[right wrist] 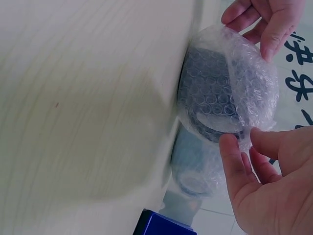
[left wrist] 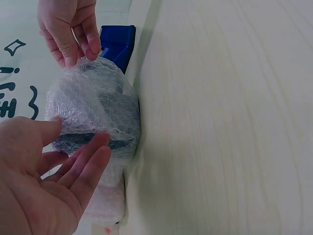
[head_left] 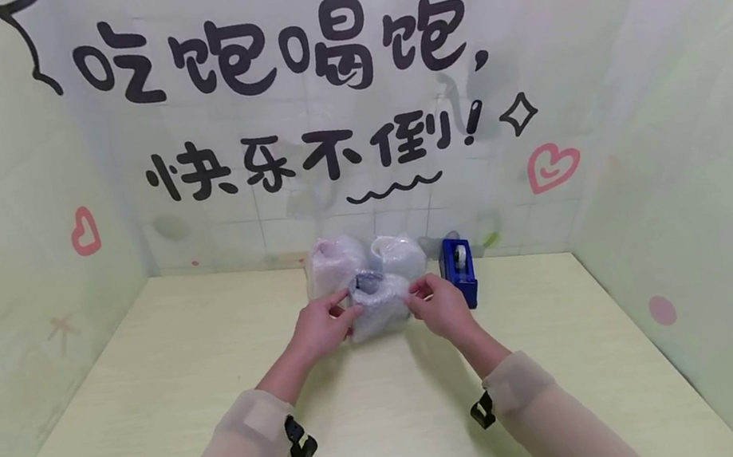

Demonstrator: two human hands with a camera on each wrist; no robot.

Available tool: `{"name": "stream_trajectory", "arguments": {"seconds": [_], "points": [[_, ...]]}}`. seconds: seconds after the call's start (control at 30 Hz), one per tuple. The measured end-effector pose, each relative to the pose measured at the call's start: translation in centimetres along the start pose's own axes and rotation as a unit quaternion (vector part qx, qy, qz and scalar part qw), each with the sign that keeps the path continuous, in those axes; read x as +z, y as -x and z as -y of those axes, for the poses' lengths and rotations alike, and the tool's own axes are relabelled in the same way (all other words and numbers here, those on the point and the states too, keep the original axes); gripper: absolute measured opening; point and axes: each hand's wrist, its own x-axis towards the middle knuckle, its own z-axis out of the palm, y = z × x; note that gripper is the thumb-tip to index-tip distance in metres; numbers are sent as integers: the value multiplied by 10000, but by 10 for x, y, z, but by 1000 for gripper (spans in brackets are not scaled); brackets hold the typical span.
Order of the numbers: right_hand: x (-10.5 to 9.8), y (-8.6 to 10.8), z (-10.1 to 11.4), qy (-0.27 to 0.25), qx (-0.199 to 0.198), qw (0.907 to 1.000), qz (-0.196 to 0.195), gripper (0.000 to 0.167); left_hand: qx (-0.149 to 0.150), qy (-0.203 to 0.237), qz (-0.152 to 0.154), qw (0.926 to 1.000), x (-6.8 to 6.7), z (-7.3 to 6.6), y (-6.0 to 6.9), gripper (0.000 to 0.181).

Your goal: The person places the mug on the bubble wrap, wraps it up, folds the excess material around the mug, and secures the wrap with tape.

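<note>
A dark item wrapped in clear bubble wrap [head_left: 380, 309] stands on the table between both hands. Its wrapping looks opaque and creased on one side, and its exact kind is hidden. My left hand [head_left: 322, 328] holds its left side between thumb and fingers, also seen in the left wrist view as the left hand [left wrist: 49, 181]. On the opposite side, my right hand [head_left: 439, 305] pinches the wrap with thumb and forefinger. Close behind are a pinkish wrapped bundle [head_left: 336, 263] and a pale bluish wrapped bundle [head_left: 400, 257].
A blue tape dispenser [head_left: 458, 270] stands right of the bundles, near the right hand. The pale wooden table [head_left: 387, 435] meets a printed back wall [head_left: 222, 236] just behind them. Side walls rise at left and right.
</note>
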Motion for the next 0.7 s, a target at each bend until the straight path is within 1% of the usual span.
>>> {"name": "stream_trajectory", "arguments": {"seconds": [0.17,0.3,0.33,0.37,0.43,0.47,0.53,0.6,0.67,0.7], "points": [[0,-1,-1,-23,-2,10000,7,16,-3,0,7,10000,0,1,-2,59],[-7,2,-4,53,-25,9997,221,22,8,-53,94,9999,1,1,0,60],[-11,5,-5,146,-41,9993,330,26,50,-153,148,9998,0,2,1,61],[-14,7,-6,272,-123,9985,470,30,145,-349,201,9991,-1,3,4,62],[-23,15,-10,676,-365,9942,749,42,402,-862,299,9950,-6,4,12,65],[-28,19,-12,906,-483,9909,868,48,563,-1129,347,9914,-10,4,16,67],[-37,31,-16,1422,-755,9813,1052,63,956,-1702,468,9796,-18,3,27,72],[-46,43,-21,1989,-1107,9673,1115,76,1347,-2265,550,9631,-26,3,37,79],[-51,57,-26,2523,-1366,9512,1137,86,1624,-2707,650,9466,-33,4,48,89],[-53,63,-28,2781,-1510,9416,1155,91,1727,-2916,670,9384,-36,5,54,95]]}}
